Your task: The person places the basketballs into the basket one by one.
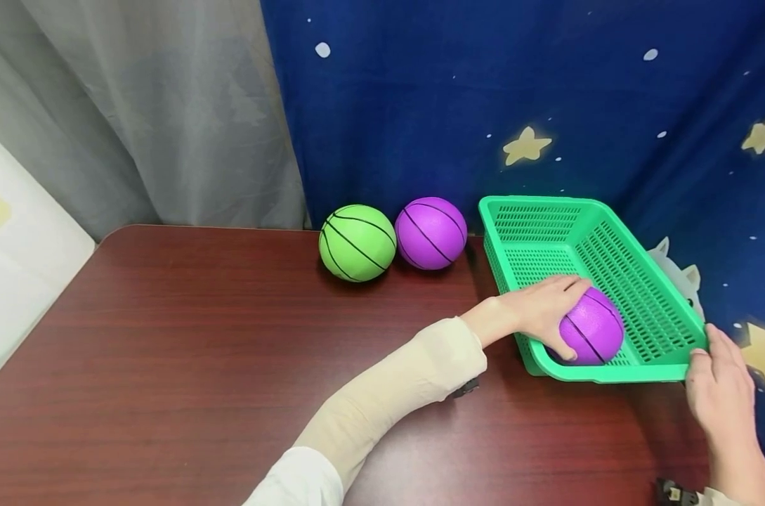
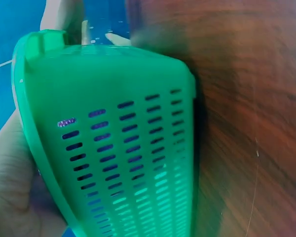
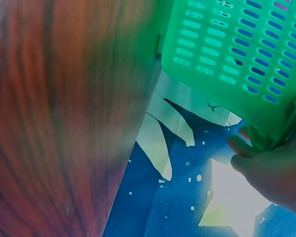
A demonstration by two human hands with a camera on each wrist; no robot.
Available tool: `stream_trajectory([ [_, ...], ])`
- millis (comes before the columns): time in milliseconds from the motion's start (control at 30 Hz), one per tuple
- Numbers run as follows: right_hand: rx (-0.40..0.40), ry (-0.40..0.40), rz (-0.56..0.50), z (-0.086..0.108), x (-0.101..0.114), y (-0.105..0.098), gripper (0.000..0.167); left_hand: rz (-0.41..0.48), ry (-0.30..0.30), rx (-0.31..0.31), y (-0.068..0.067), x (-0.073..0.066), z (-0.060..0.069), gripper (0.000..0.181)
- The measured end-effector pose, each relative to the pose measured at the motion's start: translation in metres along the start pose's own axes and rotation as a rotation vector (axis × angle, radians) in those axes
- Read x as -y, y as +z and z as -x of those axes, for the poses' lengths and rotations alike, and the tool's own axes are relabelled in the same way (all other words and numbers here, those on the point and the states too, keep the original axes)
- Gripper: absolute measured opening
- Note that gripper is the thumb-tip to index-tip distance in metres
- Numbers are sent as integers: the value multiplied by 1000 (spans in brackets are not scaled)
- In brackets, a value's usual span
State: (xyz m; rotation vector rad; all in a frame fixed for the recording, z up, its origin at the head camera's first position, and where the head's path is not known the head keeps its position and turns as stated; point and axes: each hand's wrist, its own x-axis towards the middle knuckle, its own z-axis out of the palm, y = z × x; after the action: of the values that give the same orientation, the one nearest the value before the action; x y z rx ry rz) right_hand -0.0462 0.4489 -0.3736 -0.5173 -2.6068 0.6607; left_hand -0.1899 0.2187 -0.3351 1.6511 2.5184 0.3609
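In the head view a green basket stands at the table's right side. My left hand reaches over its near left rim, fingers and thumb curled round a purple ball inside the basket's near end. My right hand grips the basket's near right corner. The left wrist view shows the slotted basket wall with part of my left hand beyond the rim. In the right wrist view my right hand holds the corner of the basket, its fingers bent round the rim.
A lime green ball and another purple ball sit side by side at the back edge of the brown table. Behind them hang a grey curtain and a blue star-patterned curtain.
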Motion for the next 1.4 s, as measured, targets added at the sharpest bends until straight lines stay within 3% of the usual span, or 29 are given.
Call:
stream_trajectory([
  [200,-13,20,-2,-3,2,5,53,82,13,-28,-1,7,9,103],
  [367,-24,32,11,-3,1,2,52,175,38,-96,-8,19,31,94],
  [533,-40,33,31,-1,-3,-2,53,146,61,-238,-29,43,73,84],
  [667,-49,38,29,-1,-5,-3,54,99,38,-360,-45,73,115,78],
  [767,-47,5,27,-2,-5,-1,54,60,-20,-486,-51,100,146,74],
  [867,-32,-42,37,-6,-3,1,53,39,-131,-590,-54,127,176,76],
  [933,-26,-55,39,-7,-2,1,53,10,-222,-628,-55,142,193,83],
  [1067,-17,-43,47,-8,-2,0,53,-16,-382,-630,-53,164,214,99],
  [1200,-4,-33,39,-8,-2,0,54,3,-510,-565,-43,178,221,113],
  [1400,1,-55,29,-7,-2,0,53,29,-591,-522,-31,188,218,123],
])
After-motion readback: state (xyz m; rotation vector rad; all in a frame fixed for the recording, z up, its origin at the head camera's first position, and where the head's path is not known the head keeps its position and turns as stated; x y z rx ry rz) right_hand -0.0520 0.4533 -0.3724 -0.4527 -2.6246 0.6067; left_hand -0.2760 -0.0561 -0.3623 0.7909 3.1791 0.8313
